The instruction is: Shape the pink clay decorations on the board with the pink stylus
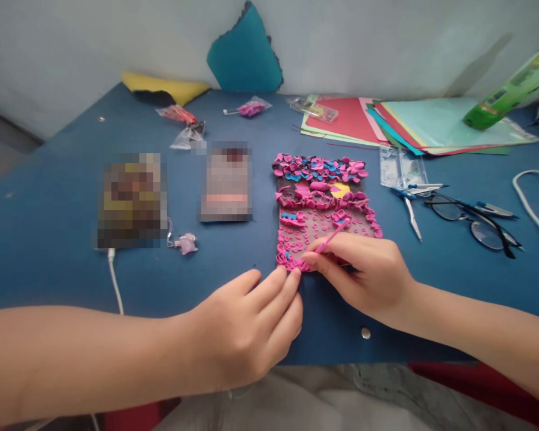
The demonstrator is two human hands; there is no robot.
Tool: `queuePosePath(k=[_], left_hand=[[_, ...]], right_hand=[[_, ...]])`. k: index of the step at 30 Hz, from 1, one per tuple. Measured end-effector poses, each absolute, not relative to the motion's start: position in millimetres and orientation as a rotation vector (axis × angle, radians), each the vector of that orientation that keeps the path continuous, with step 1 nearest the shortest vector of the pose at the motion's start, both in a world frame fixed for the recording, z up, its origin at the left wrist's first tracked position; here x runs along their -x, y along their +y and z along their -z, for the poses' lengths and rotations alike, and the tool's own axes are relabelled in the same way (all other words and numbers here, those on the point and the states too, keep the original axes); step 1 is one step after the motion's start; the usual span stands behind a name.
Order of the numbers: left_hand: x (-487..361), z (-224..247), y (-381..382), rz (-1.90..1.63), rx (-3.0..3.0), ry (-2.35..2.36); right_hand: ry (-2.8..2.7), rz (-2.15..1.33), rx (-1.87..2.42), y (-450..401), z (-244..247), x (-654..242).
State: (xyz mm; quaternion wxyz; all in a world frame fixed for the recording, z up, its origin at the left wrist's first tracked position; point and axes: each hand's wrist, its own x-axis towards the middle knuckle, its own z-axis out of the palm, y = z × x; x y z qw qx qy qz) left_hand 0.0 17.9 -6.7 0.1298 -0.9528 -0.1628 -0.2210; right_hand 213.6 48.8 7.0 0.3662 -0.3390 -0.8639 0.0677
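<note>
A rectangular panel (314, 222) decorated with pink, blue, black and yellow clay lies flat on the blue table. Ruffled pink pieces line its borders, and small pink rings dot its lower half. My right hand (368, 269) pinches a thin pink modelling tool (333, 234) over the lower part of the panel. The tool slants up to the right; its lower end is hidden by my fingers. At the panel's lower left corner, my left hand (256, 323) rests with its fingers stretched out, fingertips touching the edge. It holds nothing that I can see.
Two blurred, phone-like objects (227, 185) lie to the left, near a pale star charm (187, 243). Glasses (474, 222), a compass (411, 209) and a clear case (402, 166) are to the right. Behind are coloured sheets (341, 120), a green bottle (507, 90) and small plastic packets (251, 108).
</note>
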Motion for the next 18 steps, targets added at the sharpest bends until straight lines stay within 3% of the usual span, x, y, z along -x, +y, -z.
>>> queuePosePath(k=[18], left_hand=[[-0.2, 5.6, 17.9, 0.704, 2.777, -0.469]], right_hand=[[-2.224, -0.157, 0.738, 44.7, 2.9, -211.7]])
